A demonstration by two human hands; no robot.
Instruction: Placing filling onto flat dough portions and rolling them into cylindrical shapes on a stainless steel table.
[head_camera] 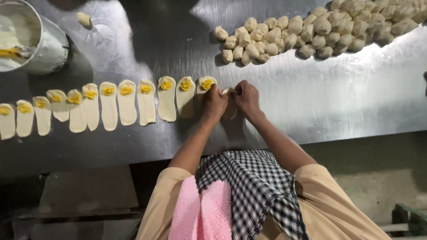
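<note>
Pale dough is between my two hands. My left hand [214, 103] and my right hand [247, 98] both pinch the same dough piece [230, 106], which lies on the steel table [338, 102] near its front edge, about in the middle. The fingers of both hands are closed on this piece from the two sides.

Just beside my left hand begins a row of flat dough strips [126, 103], each with a bit of yellow filling [126, 90] at the far end. The row goes to the left edge of the table. Toward the far right corner I see a heap of small dough balls [311, 33], well apart from my hands. At the far left corner stands a metal pot [42, 46], and one single dough lump [83, 18] lies near it.
</note>
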